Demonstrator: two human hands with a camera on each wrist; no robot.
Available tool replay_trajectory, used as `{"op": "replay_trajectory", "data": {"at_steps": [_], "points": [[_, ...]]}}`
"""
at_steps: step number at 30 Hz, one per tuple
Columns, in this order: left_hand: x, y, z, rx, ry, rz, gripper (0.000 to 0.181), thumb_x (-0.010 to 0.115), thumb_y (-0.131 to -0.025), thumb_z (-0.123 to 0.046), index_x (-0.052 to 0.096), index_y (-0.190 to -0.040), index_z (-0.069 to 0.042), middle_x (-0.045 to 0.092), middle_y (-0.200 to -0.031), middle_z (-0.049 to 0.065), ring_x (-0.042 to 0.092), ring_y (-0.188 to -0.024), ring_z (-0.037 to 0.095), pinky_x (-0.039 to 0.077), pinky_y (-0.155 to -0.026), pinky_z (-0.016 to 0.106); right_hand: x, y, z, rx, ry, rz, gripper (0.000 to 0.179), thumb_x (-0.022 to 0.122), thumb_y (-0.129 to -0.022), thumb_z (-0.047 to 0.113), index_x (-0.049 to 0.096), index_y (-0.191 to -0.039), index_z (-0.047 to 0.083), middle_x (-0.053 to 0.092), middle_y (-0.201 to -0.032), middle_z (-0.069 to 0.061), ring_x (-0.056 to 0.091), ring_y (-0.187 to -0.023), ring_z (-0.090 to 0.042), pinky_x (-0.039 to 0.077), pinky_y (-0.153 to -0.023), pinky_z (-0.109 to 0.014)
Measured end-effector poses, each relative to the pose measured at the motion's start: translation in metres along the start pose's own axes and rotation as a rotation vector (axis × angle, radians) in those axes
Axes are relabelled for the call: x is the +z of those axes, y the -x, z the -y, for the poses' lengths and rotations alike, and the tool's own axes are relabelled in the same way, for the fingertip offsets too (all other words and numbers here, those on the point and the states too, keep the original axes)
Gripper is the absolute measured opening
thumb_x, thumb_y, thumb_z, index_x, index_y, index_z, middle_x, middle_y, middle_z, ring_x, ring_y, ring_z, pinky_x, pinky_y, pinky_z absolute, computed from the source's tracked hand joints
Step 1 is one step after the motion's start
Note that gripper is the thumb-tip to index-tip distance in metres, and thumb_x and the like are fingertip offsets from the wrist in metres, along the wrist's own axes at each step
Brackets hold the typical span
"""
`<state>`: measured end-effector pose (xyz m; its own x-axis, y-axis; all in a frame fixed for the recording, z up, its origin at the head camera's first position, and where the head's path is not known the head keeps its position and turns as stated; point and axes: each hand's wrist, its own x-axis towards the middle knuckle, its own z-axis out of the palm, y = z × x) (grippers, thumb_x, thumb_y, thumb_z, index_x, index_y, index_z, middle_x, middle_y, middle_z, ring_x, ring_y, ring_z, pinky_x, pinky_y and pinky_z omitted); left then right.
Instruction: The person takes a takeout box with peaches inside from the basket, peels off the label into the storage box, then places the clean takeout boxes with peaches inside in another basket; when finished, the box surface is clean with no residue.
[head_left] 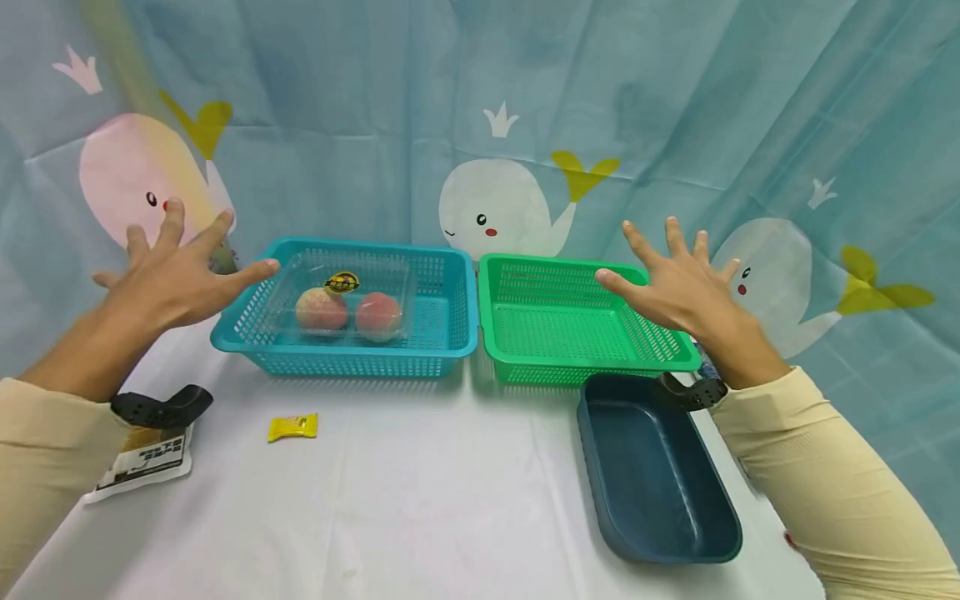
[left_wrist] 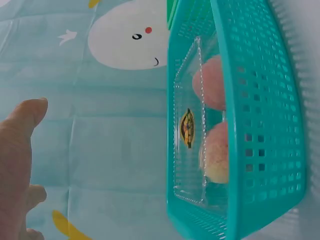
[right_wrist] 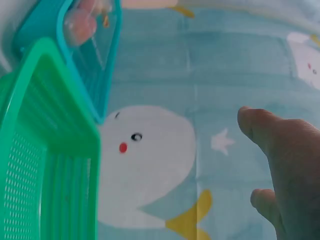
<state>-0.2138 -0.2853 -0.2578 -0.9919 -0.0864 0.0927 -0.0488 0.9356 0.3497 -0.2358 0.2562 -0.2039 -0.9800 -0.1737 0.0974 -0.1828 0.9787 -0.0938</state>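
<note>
I hold the left hand (head_left: pixel 161 282), fingers (head_left: pixel 213 235) spread apart, near the blue basket (head_left: pixel 352 363), where two peaches (head_left: pixel 378 315) sit in a clear box (head_left: pixel 387 273), and the right hand (head_left: pixel 681 287), fingers likewise splayed, near the green basket (head_left: pixel 555 361) on the tabletop (head_left: pixel 420 475)

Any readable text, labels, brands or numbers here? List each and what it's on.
None legible.
Black-and-gold sticker on the clear container: lettering too small.
White packet: dark characters, too blurred.
Yellow wrapper: print too small.
Green basket: faint marks on the inner back wall; can't tell if text.
</note>
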Motion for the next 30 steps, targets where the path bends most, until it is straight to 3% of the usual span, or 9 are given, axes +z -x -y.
{"op": "replay_trajectory", "data": {"at_steps": [5, 10, 21, 30], "points": [[0.007, 0.009, 0.004, 0.029, 0.05, -0.06, 0.094, 0.045, -0.087, -0.071, 0.002, -0.156, -0.024, -0.03, -0.152, 0.014, -0.025, -0.128, 0.059, -0.004, -0.07, 0.09, 0.001, -0.006, 0.016, -0.045, -0.003, -0.015, 0.083, 0.03, -0.085, 0.079, 0.001, -0.153, 0.041, -0.014, -0.157, -0.019, -0.016, -0.135, -0.054, -0.013, -0.086, -0.082], [0.019, 0.017, 0.008, 0.045, 0.034, -0.098, 0.092, 0.045, -0.088, -0.069, 0.003, -0.156, -0.023, -0.023, -0.154, 0.018, -0.016, -0.131, 0.06, 0.002, -0.075, 0.09, 0.005, -0.014, 0.028, -0.08, -0.008, -0.02, 0.084, 0.031, -0.085, 0.08, 0.001, -0.153, 0.042, -0.013, -0.158, -0.016, -0.016, -0.137, -0.051, -0.011, -0.089, -0.082], [0.042, 0.026, 0.018, 0.081, 0.07, -0.14, 0.089, 0.049, -0.09, -0.064, 0.007, -0.156, -0.022, -0.023, -0.156, 0.009, -0.013, -0.135, 0.057, 0.005, -0.078, 0.089, 0.019, -0.027, 0.044, -0.148, -0.053, -0.052, 0.083, 0.033, -0.085, 0.079, 0.003, -0.153, 0.043, -0.009, -0.16, -0.011, -0.006, -0.14, -0.047, -0.003, -0.096, -0.079], [0.066, 0.033, 0.024, 0.088, 0.085, -0.175, 0.085, 0.048, -0.091, -0.063, 0.012, -0.156, -0.022, -0.017, -0.158, 0.008, -0.007, -0.137, 0.054, 0.009, -0.084, 0.086, 0.031, -0.037, 0.052, -0.194, -0.125, -0.046, 0.08, 0.036, -0.086, 0.077, 0.005, -0.153, 0.044, -0.006, -0.16, -0.008, -0.005, -0.142, -0.042, -0.003, -0.1, -0.075]]}}
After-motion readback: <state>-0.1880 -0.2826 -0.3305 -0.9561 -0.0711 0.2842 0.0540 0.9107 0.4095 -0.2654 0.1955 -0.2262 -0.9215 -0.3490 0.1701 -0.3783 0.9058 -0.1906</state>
